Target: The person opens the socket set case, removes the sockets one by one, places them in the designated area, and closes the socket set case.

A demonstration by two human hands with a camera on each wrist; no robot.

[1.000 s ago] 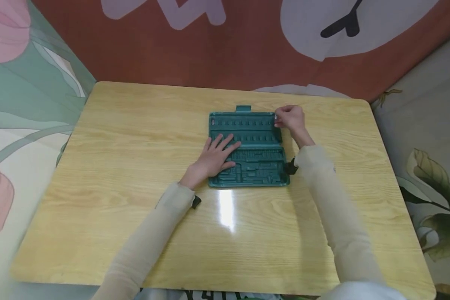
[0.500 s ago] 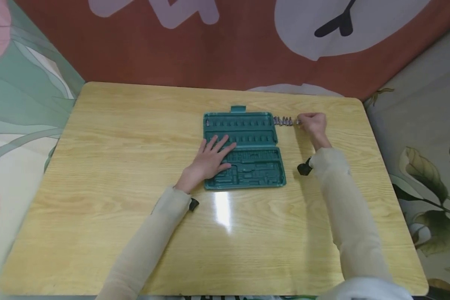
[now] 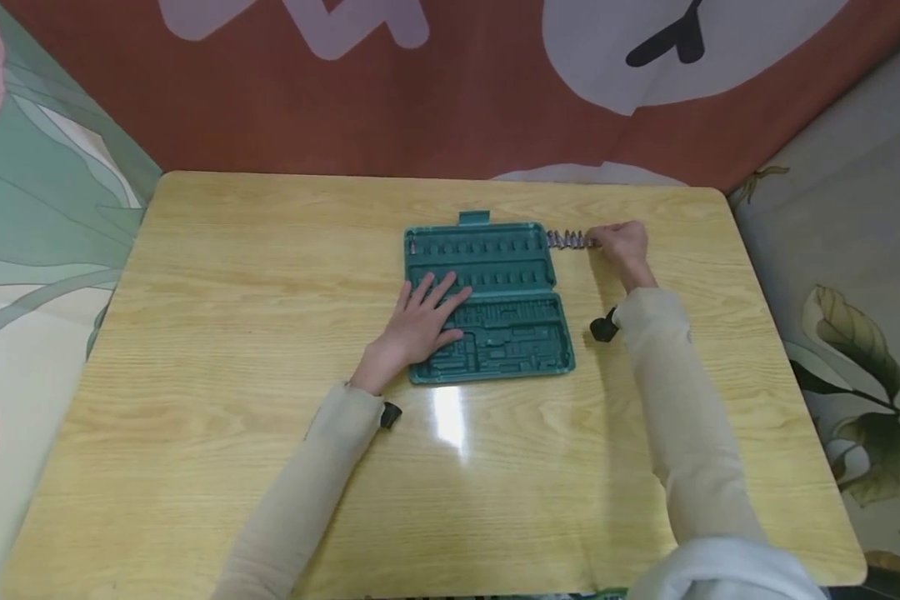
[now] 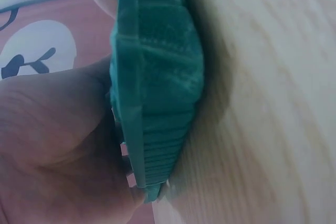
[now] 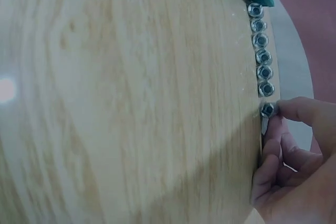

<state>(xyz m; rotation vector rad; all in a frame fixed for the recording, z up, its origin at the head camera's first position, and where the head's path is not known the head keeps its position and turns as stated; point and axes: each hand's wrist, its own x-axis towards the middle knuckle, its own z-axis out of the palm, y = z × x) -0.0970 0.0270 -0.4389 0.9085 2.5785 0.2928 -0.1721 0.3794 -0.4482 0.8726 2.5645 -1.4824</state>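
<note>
A green plastic socket case point(image 3: 528, 337) lies unfolded on the table, its moulded slots facing up. My left hand point(image 3: 412, 327) rests flat on its left side, fingers spread across the fold. Beyond the case's upper right corner runs a row of several small metal sockets point(image 3: 565, 240). At the right end of that row my right hand point(image 3: 622, 250) pinches one metal socket point(image 5: 269, 110) between thumb and fingers. In the right wrist view a narrow gap separates it from its neighbour. A single small socket point(image 3: 412, 247) sits in the case's upper left slot.
The wooden table point(image 3: 270, 275) surrounds the case on every side. Its far edge, close behind the sockets, meets a reddish printed wall point(image 3: 330, 117). Each wrist carries a small black camera, and the right one point(image 3: 603, 327) hangs just over the tabletop.
My right hand has moved rightward from the case's upper right corner, revealing the socket row, then slightly left toward that row with the pinched socket. My left hand stays on the case.
</note>
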